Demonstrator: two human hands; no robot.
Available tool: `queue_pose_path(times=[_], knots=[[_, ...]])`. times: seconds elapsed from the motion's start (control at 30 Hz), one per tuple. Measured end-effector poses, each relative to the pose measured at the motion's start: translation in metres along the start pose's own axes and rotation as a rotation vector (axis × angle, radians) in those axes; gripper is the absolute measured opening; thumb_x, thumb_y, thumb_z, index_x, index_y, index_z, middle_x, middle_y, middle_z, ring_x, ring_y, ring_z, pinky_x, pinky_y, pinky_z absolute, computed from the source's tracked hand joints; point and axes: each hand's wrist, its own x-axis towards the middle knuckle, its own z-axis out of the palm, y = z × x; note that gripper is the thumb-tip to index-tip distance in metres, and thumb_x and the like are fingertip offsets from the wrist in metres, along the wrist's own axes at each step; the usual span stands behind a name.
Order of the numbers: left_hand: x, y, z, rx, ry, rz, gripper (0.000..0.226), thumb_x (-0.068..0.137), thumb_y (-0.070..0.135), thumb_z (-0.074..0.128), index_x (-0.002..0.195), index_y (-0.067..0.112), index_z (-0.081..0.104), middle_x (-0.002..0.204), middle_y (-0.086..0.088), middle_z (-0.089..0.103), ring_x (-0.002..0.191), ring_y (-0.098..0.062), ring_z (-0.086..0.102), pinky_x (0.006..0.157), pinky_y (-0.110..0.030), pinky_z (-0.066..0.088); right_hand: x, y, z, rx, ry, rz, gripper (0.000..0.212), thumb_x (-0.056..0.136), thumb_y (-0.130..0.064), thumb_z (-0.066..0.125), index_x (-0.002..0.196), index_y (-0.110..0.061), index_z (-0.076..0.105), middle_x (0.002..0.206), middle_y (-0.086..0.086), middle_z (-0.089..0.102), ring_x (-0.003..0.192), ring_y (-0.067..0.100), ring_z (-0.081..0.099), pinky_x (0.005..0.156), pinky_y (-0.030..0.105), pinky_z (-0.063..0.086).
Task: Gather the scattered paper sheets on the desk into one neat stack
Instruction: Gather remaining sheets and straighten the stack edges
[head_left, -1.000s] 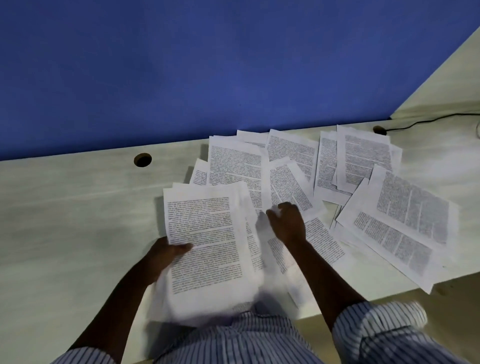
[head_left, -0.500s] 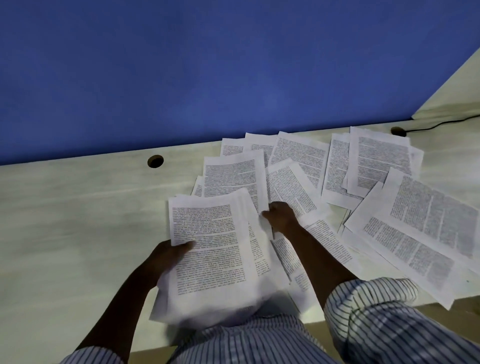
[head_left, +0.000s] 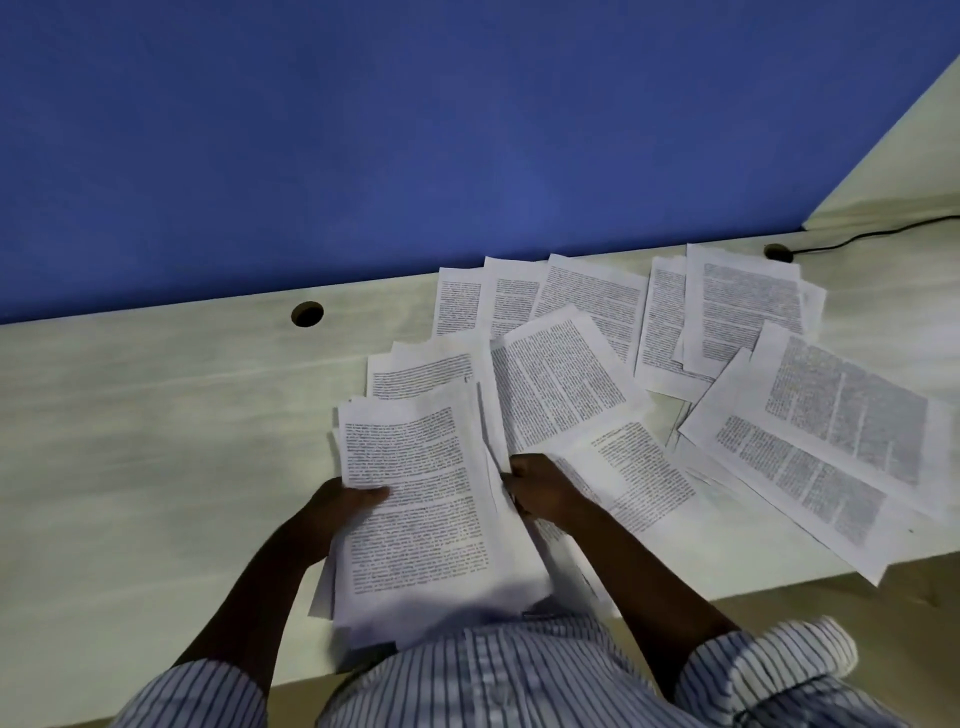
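Observation:
A stack of printed sheets (head_left: 421, 499) is lifted just over the desk's near edge. My left hand (head_left: 340, 506) grips its left edge, thumb on the top page. My right hand (head_left: 537, 488) holds the stack's right edge, fingers curled at the paper. Several loose printed sheets lie spread over the desk: a tilted sheet (head_left: 556, 379) right behind my right hand, a row of sheets (head_left: 592, 293) along the wall, a pair (head_left: 737, 306) further right, and two large sheets (head_left: 831, 431) at the right, reaching past the desk's front edge.
The pale desk (head_left: 156, 426) meets a blue wall (head_left: 415, 130). Two cable holes are cut in it, one at the left (head_left: 307, 314) and one at the right (head_left: 777, 252) with a black cable (head_left: 872, 236) running out. The floor shows at the lower right.
My right hand drew back from the spread sheets toward me and now holds the right edge of the stack. The sheet that lay beside the stack is gone from the desk. The view shifted left.

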Motion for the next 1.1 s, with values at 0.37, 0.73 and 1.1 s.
queue_pose_path(times=[0.37,0.73,1.1], knots=[[0.0,0.014,-0.036,0.085,0.072,0.106,0.035,0.085,0.008,0.074,0.119,0.004,0.069,0.115,-0.011,0.073,0.106,-0.029,0.069,0.098,-0.044,0.052,-0.002,0.021,-0.004,-0.028,0.274,0.061,0.015,0.09,-0.03,0.068,0.091,-0.02,0.055,0.082,-0.009,0.053,0.079,0.01,0.052,0.078,0.024,0.04],[-0.026,0.021,-0.127,-0.035,0.269,0.202,0.02,0.088,0.001,0.069,0.106,0.01,0.071,0.097,0.002,0.075,0.083,-0.009,0.072,0.082,-0.031,0.053,0.012,0.016,-0.003,-0.165,0.292,0.129,0.037,0.081,-0.048,0.066,0.078,-0.012,0.059,0.069,-0.001,0.058,0.07,0.023,0.06,0.075,0.035,0.056],[-0.043,0.04,-0.162,-0.263,0.136,0.291,0.033,0.092,0.0,0.06,0.124,-0.002,0.063,0.12,-0.015,0.07,0.104,-0.029,0.07,0.085,-0.038,0.059,-0.003,-0.098,0.045,0.204,-0.006,-0.111,0.056,0.084,-0.063,0.067,0.109,-0.013,0.067,0.091,0.001,0.07,0.08,0.014,0.068,0.069,0.03,0.058]])
